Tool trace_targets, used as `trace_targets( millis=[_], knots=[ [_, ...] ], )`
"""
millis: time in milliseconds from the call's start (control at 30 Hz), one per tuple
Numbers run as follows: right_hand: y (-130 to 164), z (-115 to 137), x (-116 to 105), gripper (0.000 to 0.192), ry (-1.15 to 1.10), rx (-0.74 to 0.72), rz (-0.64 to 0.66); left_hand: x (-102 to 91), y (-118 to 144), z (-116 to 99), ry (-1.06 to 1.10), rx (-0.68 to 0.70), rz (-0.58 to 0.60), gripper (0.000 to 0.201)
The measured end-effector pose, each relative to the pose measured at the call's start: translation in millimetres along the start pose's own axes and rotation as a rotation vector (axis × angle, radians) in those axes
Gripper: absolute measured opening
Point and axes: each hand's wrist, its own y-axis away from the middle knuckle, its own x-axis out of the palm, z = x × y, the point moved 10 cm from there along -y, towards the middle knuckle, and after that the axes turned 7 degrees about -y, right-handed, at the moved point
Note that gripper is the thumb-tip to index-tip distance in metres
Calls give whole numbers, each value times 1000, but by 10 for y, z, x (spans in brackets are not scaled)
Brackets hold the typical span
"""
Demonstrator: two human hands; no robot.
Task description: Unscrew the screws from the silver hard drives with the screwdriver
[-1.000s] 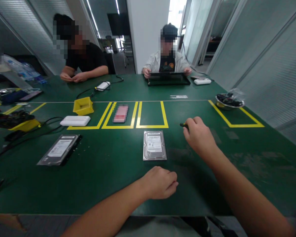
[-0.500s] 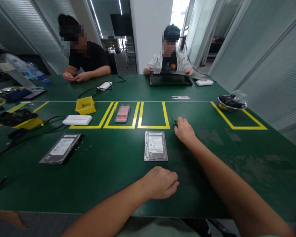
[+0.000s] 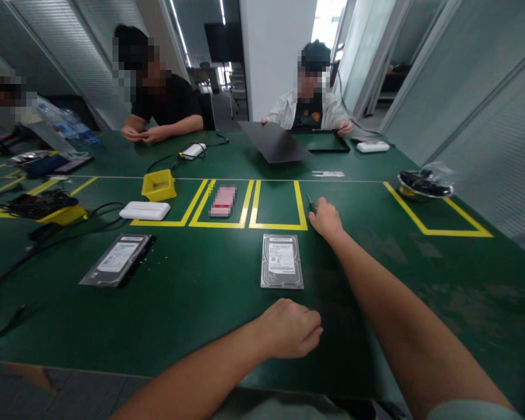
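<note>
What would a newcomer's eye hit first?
Probably the silver rectangular metal hard drive, label up on the green table, just beyond the curled left hand. Then the right hand, gripping a dark-handled screwdriver beside a yellow-tape outline. Across the table, a person holds a large flat dark sheet, tilted.

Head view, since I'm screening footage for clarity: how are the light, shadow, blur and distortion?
Head view: the window glares nearly white; a shadow darkens the table between the forearms. Head view: the dark sheet looks smeared, perhaps by motion; side walls lean outward, as with a wide lens. Head view: the smallest print on the hard drive beyond the left hand is unreadable.
</note>
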Motion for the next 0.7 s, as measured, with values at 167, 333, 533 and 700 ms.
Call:
trace_targets(
  millis=[167,333,533,700],
  knots=[
    [-67,-68,24,36,-14,33,-10,-8,4,1,-4,0,-12,20],
    [-27,-62,17,41,-31,43,-12,-17,8,-15,-13,9,-19,19],
    [142,56,-120,42,-51,-6,-41,-23,8,-29,-25,22,-35,20],
    [343,132,-223,38,-131,-88,-19,-101,31,-33,-14,53,-93,21]
  ],
)
